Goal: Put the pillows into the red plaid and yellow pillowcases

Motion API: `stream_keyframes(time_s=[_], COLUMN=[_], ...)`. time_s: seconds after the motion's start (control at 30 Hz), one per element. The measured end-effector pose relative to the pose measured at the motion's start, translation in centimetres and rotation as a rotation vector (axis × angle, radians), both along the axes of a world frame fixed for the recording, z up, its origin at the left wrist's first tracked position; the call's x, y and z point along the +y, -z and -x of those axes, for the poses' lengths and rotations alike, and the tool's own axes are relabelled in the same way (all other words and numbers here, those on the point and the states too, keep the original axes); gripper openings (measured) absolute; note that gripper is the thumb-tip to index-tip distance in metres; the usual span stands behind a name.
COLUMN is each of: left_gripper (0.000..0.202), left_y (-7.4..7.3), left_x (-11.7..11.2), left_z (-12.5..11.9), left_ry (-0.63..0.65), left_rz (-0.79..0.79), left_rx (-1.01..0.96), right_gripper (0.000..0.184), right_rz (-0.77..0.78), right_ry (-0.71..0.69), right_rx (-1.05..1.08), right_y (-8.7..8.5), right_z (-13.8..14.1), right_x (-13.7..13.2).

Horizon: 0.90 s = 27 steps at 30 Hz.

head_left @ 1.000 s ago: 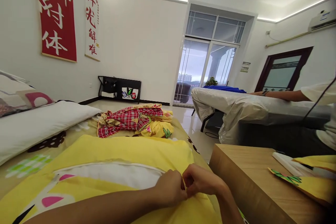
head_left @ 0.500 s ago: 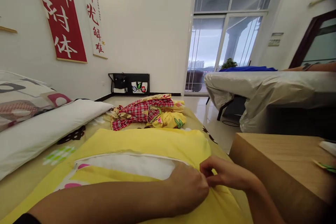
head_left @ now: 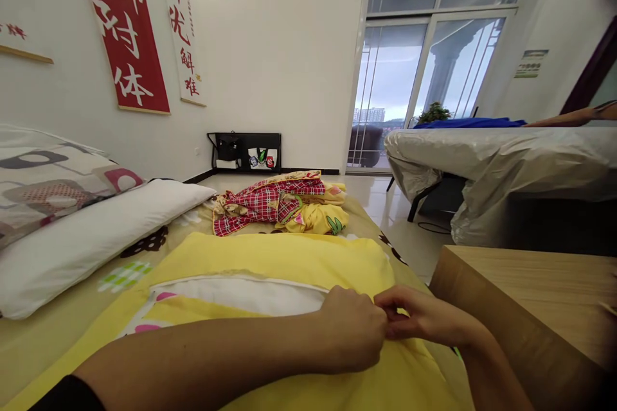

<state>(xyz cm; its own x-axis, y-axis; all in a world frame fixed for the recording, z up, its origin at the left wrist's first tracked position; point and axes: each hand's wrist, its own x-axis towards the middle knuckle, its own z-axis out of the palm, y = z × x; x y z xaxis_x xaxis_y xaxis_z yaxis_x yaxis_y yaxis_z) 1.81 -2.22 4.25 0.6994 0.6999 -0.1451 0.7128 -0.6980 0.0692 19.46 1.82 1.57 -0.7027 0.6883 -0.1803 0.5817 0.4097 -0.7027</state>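
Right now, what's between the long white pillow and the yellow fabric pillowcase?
Head view: only tan bedsheet between pillow and pillowcase, with brown dotted print and green checked print.

This is a bedroom in a home. A bed (head_left: 58, 334) with a white pillow (head_left: 91, 241) fills the lower left, red banners (head_left: 126, 29) hang upper left, and a glass door (head_left: 424, 83) stands upper right.

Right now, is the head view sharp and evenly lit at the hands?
Head view: left hand, right hand and yellow cover sharp, softly lit, no glare; glass door bright, frame leaning from wide-lens distortion.
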Motion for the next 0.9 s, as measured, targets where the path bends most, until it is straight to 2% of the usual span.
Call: stream_keyframes(time_s=[0.13,0.27,0.53,0.73,0.9], left_gripper=[0.029,0.027,0.02,0.017,0.016], left_y=[-1.6,-2.9,-5.1,-5.5,-6.1], left_x=[-0.1,0.0,1.4,1.6,1.5], left_z=[1.0,3.4,11.3,16.2,21.2], left_ry=[-0.032,-0.141,-0.306,-0.362,-0.369], left_rz=[0.008,0.064,0.2,0.19,0.195], left_rx=[0.067,0.049,-0.014,-0.001,0.002], right_gripper=[0.036,0.04,0.033,0.024,0.02], right_rz=[0.025,-0.004,0.034,0.037,0.061], right_ry=[0.013,0.013,0.05,0.075,0.087], right_rx=[0.078,0.118,0.112,0.064,-0.005], right_y=[0.0,0.3,0.7,1.0,1.1], right_z=[-0.4,-0.7,-0.2,0.1,0.9], right_x=[0.0,0.1,0.1,0.3,0.3])
